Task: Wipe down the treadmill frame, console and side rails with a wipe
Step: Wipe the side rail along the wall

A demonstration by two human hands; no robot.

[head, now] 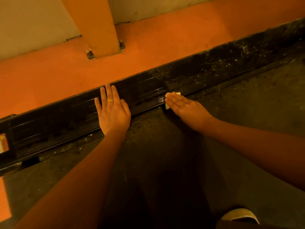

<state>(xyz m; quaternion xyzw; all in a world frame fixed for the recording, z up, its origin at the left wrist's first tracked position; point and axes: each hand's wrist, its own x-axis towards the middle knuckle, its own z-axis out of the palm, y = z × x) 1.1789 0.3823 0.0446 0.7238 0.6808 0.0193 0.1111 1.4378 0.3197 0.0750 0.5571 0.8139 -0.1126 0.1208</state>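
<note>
- The wipe [172, 94] is found on the black side rail [148, 90], pinned under the right hand [186, 108]. Only a pale corner is seen past the fingertips, and another scrap at the rail's near edge.
- The wipe is pressed, not clutched: the right hand's fingers are laid out straight and flat on top of it, with nothing curled round it.
- The left hand [113, 109], on which a ring [110, 100] is worn, is spread palm-down on the same rail, well apart from the wipe. Nothing is held by it — it is judged to be used as a brace.
- The wipe is judged light, thin and limp. It would be expected to bunch or roll under the palm if pushed fast, so even pressure from flat fingers is called for.
- The rail's top is ribbed lengthwise and looks glossy, perhaps damp, near the hands. Strokes along the grooves are likely to slide easily, while strokes across them could snag a soft wipe.
- Pale dust and grit [231, 63] are seen farther along the rail towards the right, so that stretch is judged not yet done.
- If lifted, the wipe is best pinched at the exposed corner or gathered in its middle — tearing is a risk if it is dragged by one edge.
- The rail itself is taken to be rigid and fixed. No hold on it is needed beyond a flat bracing palm.
</note>
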